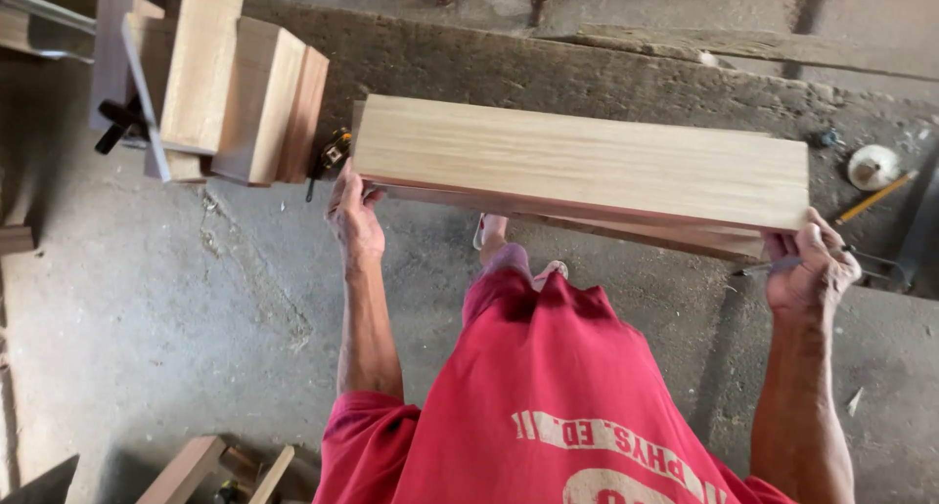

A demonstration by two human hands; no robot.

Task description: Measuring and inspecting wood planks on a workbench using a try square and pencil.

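boards [587, 167], pale and stacked, are spanning the frame's middle while we are gripping both ends: left hand [354, 219] fingers curling under the left end, right hand [812, 269] fingers closing round the lower right corner. clamped wood blocks [225, 84] are sitting upper left.

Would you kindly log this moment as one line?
left hand: grips plank stack end | right hand: grips other end | stack: lifted above concrete floor

pale, smooth, matt wood boards [587, 162] above a rough, dusty concrete floor [147, 299].
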